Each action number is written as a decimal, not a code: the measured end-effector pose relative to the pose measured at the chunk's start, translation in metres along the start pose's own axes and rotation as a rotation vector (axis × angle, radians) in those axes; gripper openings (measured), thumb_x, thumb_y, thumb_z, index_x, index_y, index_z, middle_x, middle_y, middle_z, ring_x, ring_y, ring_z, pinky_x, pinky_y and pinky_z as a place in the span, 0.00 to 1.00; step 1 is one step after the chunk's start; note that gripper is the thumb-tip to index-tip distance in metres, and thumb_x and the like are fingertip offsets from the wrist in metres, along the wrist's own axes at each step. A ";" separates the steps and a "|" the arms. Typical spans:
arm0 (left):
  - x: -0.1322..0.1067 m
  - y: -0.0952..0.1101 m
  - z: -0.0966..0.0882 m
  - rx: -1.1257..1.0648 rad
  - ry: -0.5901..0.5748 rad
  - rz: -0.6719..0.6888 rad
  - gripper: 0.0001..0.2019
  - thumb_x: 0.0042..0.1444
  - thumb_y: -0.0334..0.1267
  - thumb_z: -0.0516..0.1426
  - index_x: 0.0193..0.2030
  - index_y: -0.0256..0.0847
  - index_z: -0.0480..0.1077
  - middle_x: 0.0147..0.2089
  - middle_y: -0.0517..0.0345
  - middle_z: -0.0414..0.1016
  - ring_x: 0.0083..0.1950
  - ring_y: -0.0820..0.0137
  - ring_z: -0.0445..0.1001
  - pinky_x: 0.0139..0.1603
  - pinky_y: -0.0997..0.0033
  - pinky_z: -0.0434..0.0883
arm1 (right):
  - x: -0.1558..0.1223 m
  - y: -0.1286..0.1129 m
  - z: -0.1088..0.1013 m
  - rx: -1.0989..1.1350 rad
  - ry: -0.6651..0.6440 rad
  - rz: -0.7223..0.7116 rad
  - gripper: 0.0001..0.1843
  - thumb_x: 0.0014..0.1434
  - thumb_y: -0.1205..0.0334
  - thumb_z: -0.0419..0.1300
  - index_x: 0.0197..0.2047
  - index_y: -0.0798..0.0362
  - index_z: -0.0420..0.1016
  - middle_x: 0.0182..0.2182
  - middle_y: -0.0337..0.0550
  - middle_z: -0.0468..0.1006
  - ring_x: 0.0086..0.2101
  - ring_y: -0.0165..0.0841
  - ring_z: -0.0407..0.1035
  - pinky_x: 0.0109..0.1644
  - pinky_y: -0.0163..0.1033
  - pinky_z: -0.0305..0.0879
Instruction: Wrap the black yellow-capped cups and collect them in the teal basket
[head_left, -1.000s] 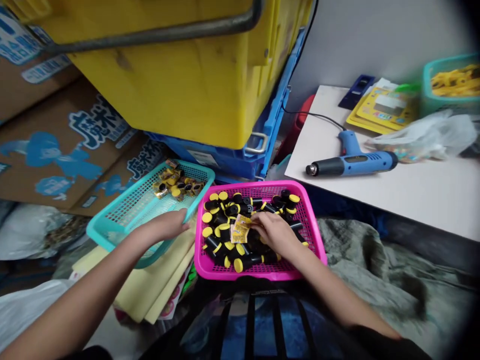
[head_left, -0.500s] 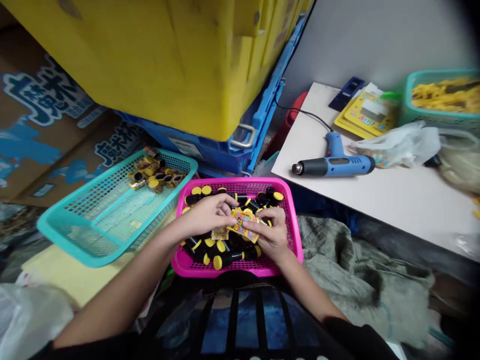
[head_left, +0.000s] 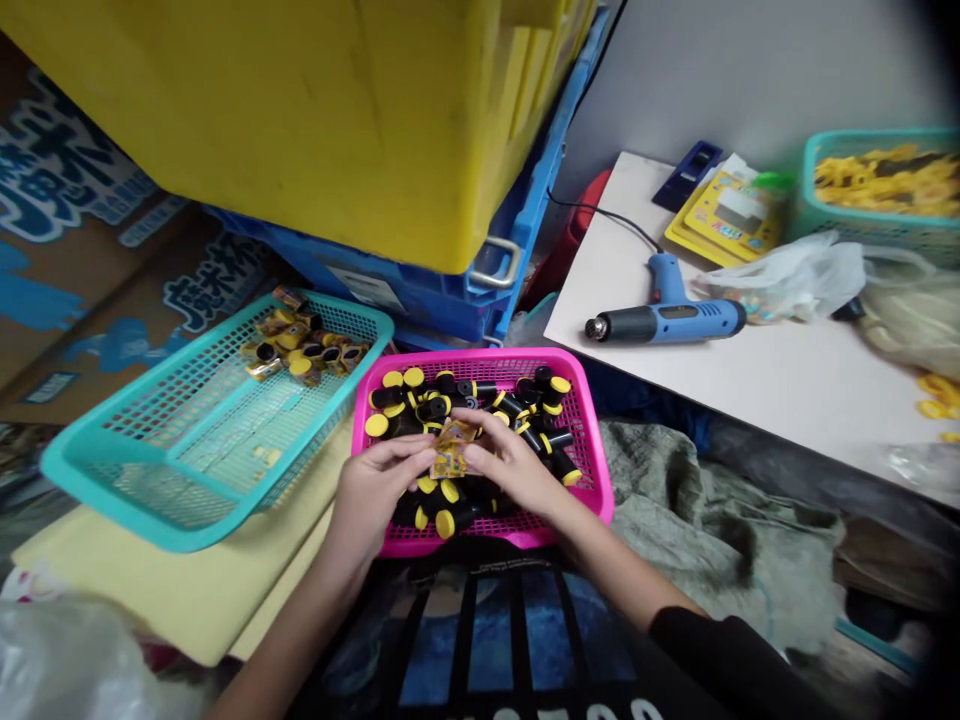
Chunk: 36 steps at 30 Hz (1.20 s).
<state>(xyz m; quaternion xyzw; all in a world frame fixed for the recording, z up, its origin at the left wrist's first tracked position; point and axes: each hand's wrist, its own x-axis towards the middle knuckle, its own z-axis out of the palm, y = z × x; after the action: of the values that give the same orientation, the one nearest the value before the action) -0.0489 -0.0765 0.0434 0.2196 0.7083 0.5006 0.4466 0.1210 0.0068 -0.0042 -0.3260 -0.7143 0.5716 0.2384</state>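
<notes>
Both my hands meet over the pink basket. My left hand pinches the left edge of a small yellow printed plastic sleeve between thumb and fingers. On the other side, my right hand has its thumb and fingers closed on the same sleeve, which looks crinkled and partly see-through. Beneath them, the basket holds many short black cylinders with yellow caps, lying in all directions. Some of these are hidden by my hands.
Left of it, a turquoise basket contains several yellow-wrapped cylinders. A blue heat gun lies on the white table at right, near a turquoise basket of yellow parts. Yellow and blue crates rise ahead.
The left hand has dropped lower and turned, and the right has moved left. The yellow printed sleeves held near the right hand have given way to one sleeve pinched between both hands.
</notes>
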 end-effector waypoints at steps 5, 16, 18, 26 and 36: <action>-0.002 -0.004 0.011 -0.383 -0.035 -0.150 0.14 0.38 0.43 0.71 0.29 0.37 0.77 0.22 0.65 0.69 0.23 0.81 0.62 0.23 0.82 0.61 | 0.008 -0.012 0.014 0.200 0.100 0.109 0.39 0.55 0.40 0.60 0.64 0.51 0.60 0.60 0.45 0.58 0.59 0.30 0.56 0.65 0.36 0.58; -0.001 -0.016 0.013 -0.174 -0.185 0.048 0.15 0.47 0.40 0.66 0.41 0.40 0.70 0.37 0.61 0.76 0.38 0.74 0.73 0.42 0.75 0.71 | 0.010 -0.012 0.025 0.506 0.049 0.345 0.32 0.48 0.39 0.65 0.36 0.64 0.67 0.35 0.43 0.71 0.33 0.18 0.64 0.38 0.23 0.63; 0.006 -0.011 0.010 -0.057 -0.231 0.064 0.18 0.47 0.37 0.65 0.44 0.40 0.68 0.32 0.63 0.75 0.35 0.73 0.73 0.39 0.74 0.71 | 0.008 -0.013 0.020 0.474 0.050 0.303 0.31 0.52 0.39 0.62 0.39 0.63 0.67 0.36 0.43 0.70 0.33 0.18 0.64 0.37 0.22 0.63; 0.019 0.012 -0.002 0.197 -0.539 0.044 0.30 0.47 0.35 0.63 0.58 0.41 0.62 0.30 0.64 0.72 0.33 0.72 0.73 0.37 0.71 0.70 | 0.011 -0.013 0.010 0.554 -0.069 0.248 0.32 0.52 0.51 0.65 0.53 0.58 0.57 0.29 0.35 0.67 0.27 0.16 0.63 0.32 0.21 0.62; 0.025 0.015 0.001 0.256 -0.592 0.026 0.35 0.47 0.34 0.63 0.63 0.42 0.59 0.26 0.66 0.73 0.30 0.71 0.74 0.32 0.73 0.69 | 0.008 -0.008 0.004 0.586 -0.139 0.278 0.34 0.51 0.51 0.66 0.54 0.58 0.58 0.35 0.40 0.70 0.33 0.17 0.66 0.38 0.22 0.65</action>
<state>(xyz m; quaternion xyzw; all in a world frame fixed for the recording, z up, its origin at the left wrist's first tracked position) -0.0627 -0.0510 0.0462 0.4192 0.6020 0.3275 0.5955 0.1110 0.0085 0.0026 -0.2982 -0.4826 0.8007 0.1923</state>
